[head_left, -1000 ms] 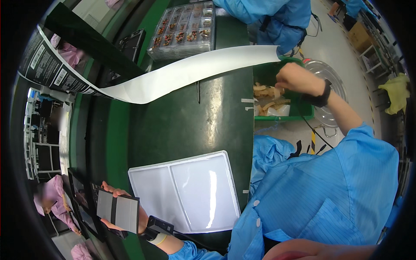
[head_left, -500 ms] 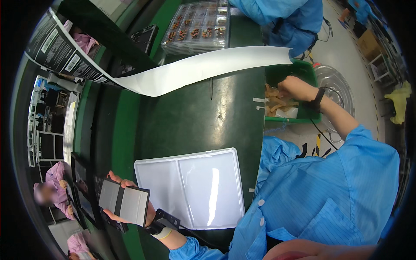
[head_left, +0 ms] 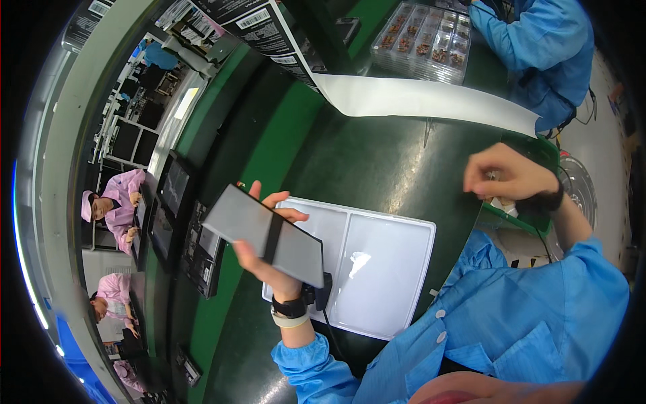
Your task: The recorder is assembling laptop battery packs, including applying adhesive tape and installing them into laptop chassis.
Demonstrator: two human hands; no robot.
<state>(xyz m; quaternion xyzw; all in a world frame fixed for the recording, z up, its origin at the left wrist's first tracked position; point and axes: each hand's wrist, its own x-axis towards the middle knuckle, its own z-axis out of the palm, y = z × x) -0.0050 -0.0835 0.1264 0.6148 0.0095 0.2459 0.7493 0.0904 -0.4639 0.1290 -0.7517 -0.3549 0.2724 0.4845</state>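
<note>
A flat grey panel point(head_left: 296, 252) crossed by a black band sits tilted in a worker's left hand point(head_left: 274, 281), the thumb along one edge and the fingers spread past the opposite one. The panel is raised over the left end of a white two-part tray point(head_left: 383, 269), which lies on a green table point(head_left: 363, 165). A black strap point(head_left: 289, 308) and a pale band point(head_left: 291, 321) circle the left wrist. The right hand point(head_left: 503, 174), fingers curled inward, hovers by the table's edge in front of a green bin point(head_left: 538, 221); whether anything is pinched inside it cannot be told. A black wristband point(head_left: 550, 196) is on that arm. Beyond the tray, a long white paper strip point(head_left: 431, 101) curves across the table, near a stack of clear compartment boxes point(head_left: 424, 44) filled with small parts. A co-worker in blue point(head_left: 555, 40) stands beside the boxes, while people in pink point(head_left: 121, 195) work at far left, past black flat devices point(head_left: 205, 259).
</note>
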